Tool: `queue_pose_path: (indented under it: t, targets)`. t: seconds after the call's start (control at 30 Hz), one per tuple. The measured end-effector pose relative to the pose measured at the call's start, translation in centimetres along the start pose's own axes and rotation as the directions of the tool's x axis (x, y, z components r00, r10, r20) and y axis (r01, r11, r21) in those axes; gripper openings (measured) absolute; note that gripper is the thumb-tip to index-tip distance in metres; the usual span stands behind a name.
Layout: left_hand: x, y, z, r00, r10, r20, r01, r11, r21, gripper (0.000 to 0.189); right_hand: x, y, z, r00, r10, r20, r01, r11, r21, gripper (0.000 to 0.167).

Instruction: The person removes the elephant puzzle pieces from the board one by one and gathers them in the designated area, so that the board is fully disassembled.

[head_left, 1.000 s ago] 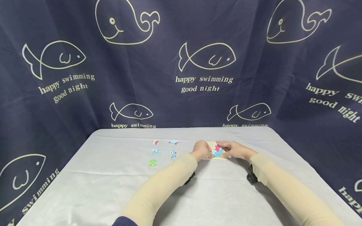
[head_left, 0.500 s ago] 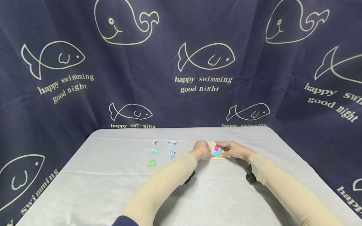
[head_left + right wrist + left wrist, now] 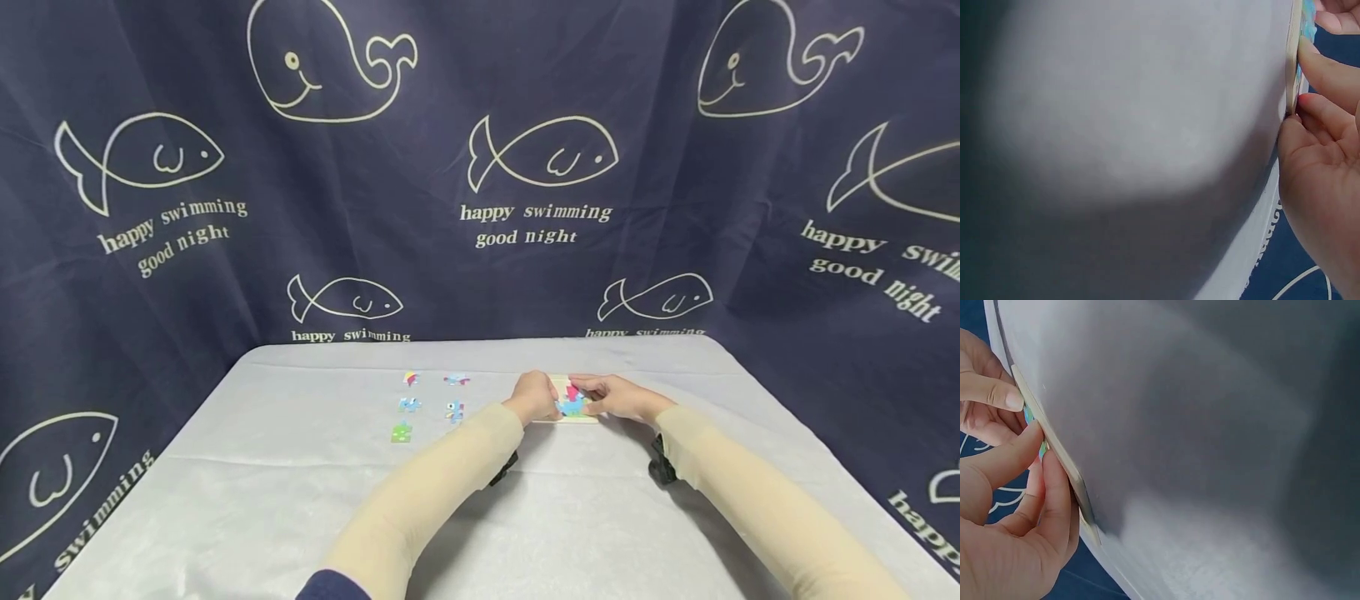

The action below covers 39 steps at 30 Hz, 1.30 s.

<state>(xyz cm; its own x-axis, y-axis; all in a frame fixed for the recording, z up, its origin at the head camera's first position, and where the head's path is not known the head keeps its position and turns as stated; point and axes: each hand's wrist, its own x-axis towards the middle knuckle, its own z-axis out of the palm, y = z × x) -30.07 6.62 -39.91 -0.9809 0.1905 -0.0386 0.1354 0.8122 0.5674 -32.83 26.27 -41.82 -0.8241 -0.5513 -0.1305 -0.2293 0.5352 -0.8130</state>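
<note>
A pale wooden puzzle board (image 3: 579, 420) lies flat on the table, with joined blue and red jigsaw pieces (image 3: 573, 406) in its right part. My left hand (image 3: 533, 396) is over the board's left part, fingers curled. In the left wrist view its thumb and fingers pinch a small puzzle piece (image 3: 1043, 450) at the board's surface; most of that piece is hidden. From the right, my right hand (image 3: 626, 399) rests on the board with fairly straight fingers. The right wrist view has its thumb (image 3: 1329, 78) pressing near the board's edge.
Left of the board lie several loose jigsaw pieces: a red-and-yellow piece (image 3: 410, 379), a blue-and-purple piece (image 3: 456, 380), a blue piece (image 3: 409, 405), a piece with an eye (image 3: 454, 411) and a green piece (image 3: 401, 432). A dark curtain (image 3: 435, 250) hangs behind the table (image 3: 300, 500).
The whole head view has shifted slightly. Both hands stay at the board with only slight finger movement, and the loose pieces lie as before.
</note>
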Motion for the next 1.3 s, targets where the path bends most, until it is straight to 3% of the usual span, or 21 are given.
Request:
queue_pose_path:
  t: [0.37, 0.5, 0.73, 0.93, 1.17, 1.3]
  targets:
    - [0.2, -0.4, 0.1, 1.0, 0.031, -0.005, -0.031, 0.999, -0.04, 0.017, -0.1, 0.0, 0.1, 1.0, -0.022, 0.012, 0.021, 1.0, 0.007, 0.065]
    - [0.1, -0.5, -0.3, 1.0, 0.027, -0.002, -0.027, 0.994, -0.109, 0.01, -0.2, 0.0, 0.0, 1.0, -0.022, 0.017, 0.022, 1.0, 0.006, 0.065]
    - [-0.1, -0.9, -0.9, 1.0, 0.013, -0.01, -0.015, 0.959, -0.283, 0.007, -0.2, 0.0, 0.0, 1.0, -0.002, 0.005, 0.002, 1.0, 0.01, 0.064]
    - [-0.2, -1.3, -1.7, 1.0, 0.001, -0.026, -0.01, 0.936, -0.353, 0.008, 0.0, -0.1, 0.1, 1.0, 0.018, 0.004, -0.018, 1.0, 0.002, 0.065]
    - [-0.2, -1.8, -2.7, 0.999, -0.019, -0.028, 0.008, 0.931, -0.366, 0.007, 0.1, -0.1, -0.1, 1.0, 0.0, 0.002, 0.0, 1.0, -0.004, 0.062]
    - [-0.7, -2.1, -3.2, 1.0, -0.028, -0.011, 0.021, 0.916, -0.401, 0.006, 0.1, 0.0, -0.1, 1.0, -0.002, 0.014, 0.002, 1.0, 0.008, 0.063]
